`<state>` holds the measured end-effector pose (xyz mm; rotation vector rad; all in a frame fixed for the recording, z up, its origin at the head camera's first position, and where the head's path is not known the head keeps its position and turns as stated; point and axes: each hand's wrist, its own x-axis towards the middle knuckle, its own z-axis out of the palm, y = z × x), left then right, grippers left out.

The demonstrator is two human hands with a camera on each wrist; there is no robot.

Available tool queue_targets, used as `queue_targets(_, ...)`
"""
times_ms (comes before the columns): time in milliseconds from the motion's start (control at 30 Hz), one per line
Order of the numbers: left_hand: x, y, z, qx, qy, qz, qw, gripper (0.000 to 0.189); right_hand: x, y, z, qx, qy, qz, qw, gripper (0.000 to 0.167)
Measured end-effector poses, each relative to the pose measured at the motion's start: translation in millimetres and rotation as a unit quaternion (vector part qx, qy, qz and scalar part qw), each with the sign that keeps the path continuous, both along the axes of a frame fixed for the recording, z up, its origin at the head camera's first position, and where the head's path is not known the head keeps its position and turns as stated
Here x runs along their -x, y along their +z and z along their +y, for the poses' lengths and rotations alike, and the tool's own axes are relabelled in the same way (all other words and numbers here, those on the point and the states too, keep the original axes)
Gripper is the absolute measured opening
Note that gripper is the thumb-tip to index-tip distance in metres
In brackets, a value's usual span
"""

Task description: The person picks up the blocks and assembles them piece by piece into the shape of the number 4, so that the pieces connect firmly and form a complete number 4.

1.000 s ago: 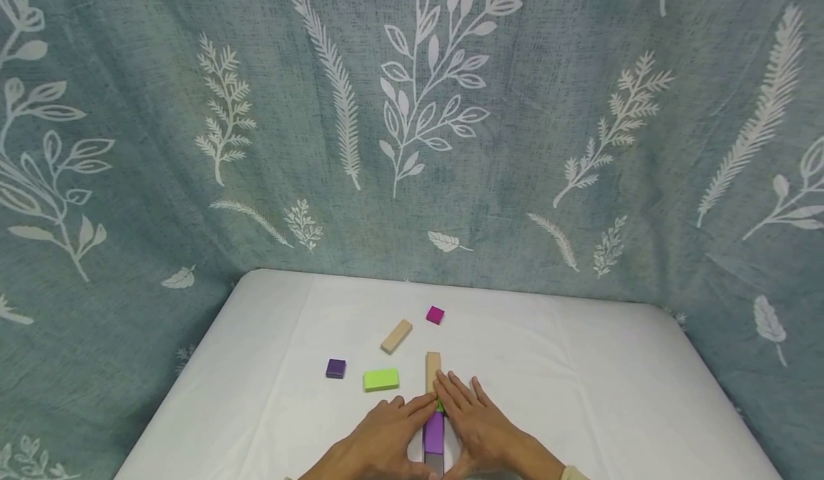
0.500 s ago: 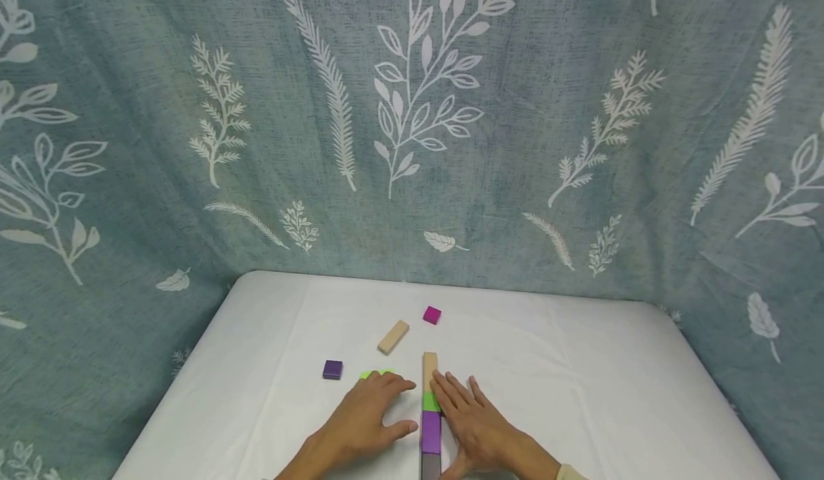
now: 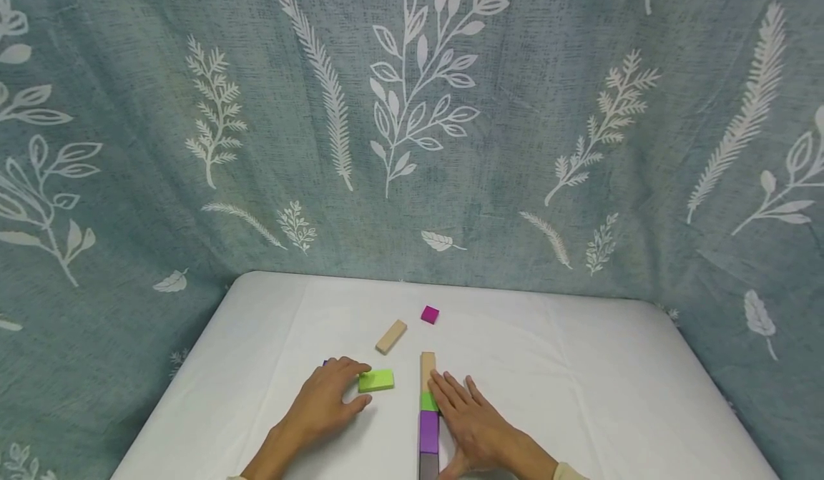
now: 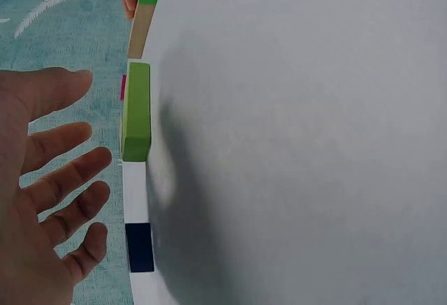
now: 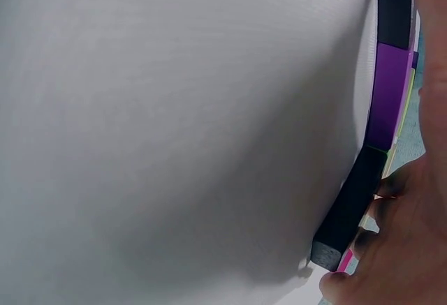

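So the left grip (image 3: 328,398) is up by the lime block (image 3: 376,380), thumb and fingers spread with a gap between them, nothing clamped. The block's near end is right at the fingertips, but I can't tell if they're actually touching it. It's lying flat, to the right of that grip and well left of the other one.

The right grip (image 3: 473,423) has its fingers stretched out and side by side, lying along the right side of a row of blocks. Going from its fingertips back toward the wrist you've got a tan block (image 3: 428,369) reaching a bit past them, then a green block (image 3: 428,402), a purple block (image 3: 428,432) and a grey block (image 3: 428,466), all end to end. The right wrist view also shows a black block (image 5: 349,207) right along those fingers.

Beyond the left grip there's a loose tan stick (image 3: 391,337) lying at an angle, and a magenta block (image 3: 430,315) farther out, ahead of both grips. A navy block (image 4: 140,247) is mostly hidden behind the left fingers in the head view. Everything's on a white table (image 3: 547,408), with a leafy teal cloth (image 3: 296,129) behind it.
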<state>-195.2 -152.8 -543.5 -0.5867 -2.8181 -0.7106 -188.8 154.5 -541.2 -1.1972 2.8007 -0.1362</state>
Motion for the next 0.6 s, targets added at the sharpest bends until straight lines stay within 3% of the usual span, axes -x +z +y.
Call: queue_targets(600, 9.9, -0.3, -1.3, 0.008, 0.011, 0.026, 0.9996, 0.053, 0.8, -2.3, 1.4, 0.003, -0.003, -0.006, 1.0000, 0.147)
